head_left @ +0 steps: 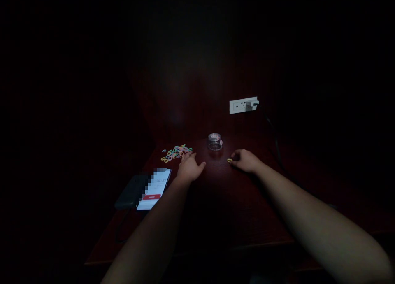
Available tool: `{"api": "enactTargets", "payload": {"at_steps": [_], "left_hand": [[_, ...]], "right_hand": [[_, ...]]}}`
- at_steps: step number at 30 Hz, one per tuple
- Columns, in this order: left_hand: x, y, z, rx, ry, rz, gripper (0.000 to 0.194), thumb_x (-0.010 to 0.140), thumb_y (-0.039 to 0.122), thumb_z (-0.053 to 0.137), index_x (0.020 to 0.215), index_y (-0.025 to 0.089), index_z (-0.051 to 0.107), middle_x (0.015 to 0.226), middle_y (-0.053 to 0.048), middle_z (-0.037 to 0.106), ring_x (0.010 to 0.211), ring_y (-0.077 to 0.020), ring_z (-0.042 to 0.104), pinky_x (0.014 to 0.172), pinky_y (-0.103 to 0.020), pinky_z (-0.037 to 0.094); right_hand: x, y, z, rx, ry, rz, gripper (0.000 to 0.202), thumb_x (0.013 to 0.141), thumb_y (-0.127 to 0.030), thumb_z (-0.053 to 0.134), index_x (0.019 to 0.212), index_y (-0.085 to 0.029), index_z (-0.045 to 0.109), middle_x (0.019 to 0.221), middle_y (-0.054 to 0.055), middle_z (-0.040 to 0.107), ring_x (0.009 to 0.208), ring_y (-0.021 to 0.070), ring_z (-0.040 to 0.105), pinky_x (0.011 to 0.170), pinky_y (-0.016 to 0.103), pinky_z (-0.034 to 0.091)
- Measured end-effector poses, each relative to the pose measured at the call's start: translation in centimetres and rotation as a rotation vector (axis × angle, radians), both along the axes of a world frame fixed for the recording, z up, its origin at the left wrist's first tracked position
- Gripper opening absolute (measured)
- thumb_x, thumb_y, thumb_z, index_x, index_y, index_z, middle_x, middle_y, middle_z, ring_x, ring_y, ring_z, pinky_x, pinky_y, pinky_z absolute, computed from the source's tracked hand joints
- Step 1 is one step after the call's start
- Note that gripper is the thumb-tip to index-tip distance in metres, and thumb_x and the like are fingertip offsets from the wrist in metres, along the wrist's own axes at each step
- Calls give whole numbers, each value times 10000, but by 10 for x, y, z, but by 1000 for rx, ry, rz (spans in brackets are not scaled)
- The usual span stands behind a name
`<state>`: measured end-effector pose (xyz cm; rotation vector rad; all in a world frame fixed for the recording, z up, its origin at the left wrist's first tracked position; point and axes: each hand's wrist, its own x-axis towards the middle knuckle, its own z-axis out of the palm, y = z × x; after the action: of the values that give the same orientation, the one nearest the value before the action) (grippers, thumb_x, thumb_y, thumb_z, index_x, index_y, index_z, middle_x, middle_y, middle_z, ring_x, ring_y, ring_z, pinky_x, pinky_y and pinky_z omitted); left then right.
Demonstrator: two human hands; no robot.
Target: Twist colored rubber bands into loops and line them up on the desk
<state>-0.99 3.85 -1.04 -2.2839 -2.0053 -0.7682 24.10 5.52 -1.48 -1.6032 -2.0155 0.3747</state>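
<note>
Dim red tabletop (pixel 219 185).
My right hand (pixel 245 160) pinches a yellow band (pixel 229 161); my left hand (pixel 190 168) spreads loosely by coloured bands (pixel 176 153).

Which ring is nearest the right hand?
The yellow ring at the right hand, right of the jar; the other rings lie grouped by the left hand.

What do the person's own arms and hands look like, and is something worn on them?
The left arm and right arm are bare as far as they show, widening from slim wrists, with no sleeves. The left hand and right hand wear no gloves. No watch or bracelet shows; small markings are too dim to tell.
</note>
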Motion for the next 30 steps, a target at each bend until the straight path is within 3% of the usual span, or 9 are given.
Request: {"api": "enactTargets", "payload": {"at_steps": [5,10,13,17,23,30], "left_hand": [[17,-16,3,23,-69,-249,431,717,417,576,1060,157,602,1135,-100,566,1066,-225,504,957,-311,362],[29,-24,4,-109,-269,-418,347,739,344,567,1050,194,598,980,-45,645,755,-136,604,716,-239,475],[32,-25,4,-184,-346,-508,253,762,325,534,955,191,629,862,-26,671,699,-118,609,635,-209,470],[31,-25,4,-180,-365,-495,215,754,310,537,859,159,649,786,-39,674,696,-124,606,628,-210,465],[25,-24,4,-189,-421,-463,213,739,301,557,848,142,648,785,-57,672,693,-131,607,623,-221,469],[29,-25,1,-185,-483,-495,174,731,261,570,827,134,640,751,-51,665,657,-116,599,603,-214,476]], "right_hand": [[-10,-1,1,5,6,61,117,704,-268,574,671,-166,623,671,42,632,605,125,550,574,215,380],[-25,-16,6,77,139,372,147,741,-263,538,757,-147,627,755,39,636,660,124,551,618,217,405],[-33,-25,10,60,199,468,181,754,-295,531,772,-139,621,707,30,621,623,120,529,581,217,401],[-34,-28,13,23,240,494,190,750,-297,535,758,-130,626,676,26,609,609,115,518,572,219,399],[-25,-26,17,-20,302,400,195,735,-294,544,758,-115,621,663,27,589,598,110,510,565,220,406],[-32,-32,16,-55,279,494,255,731,-358,564,789,-120,634,685,33,609,612,112,522,568,218,405]]}}
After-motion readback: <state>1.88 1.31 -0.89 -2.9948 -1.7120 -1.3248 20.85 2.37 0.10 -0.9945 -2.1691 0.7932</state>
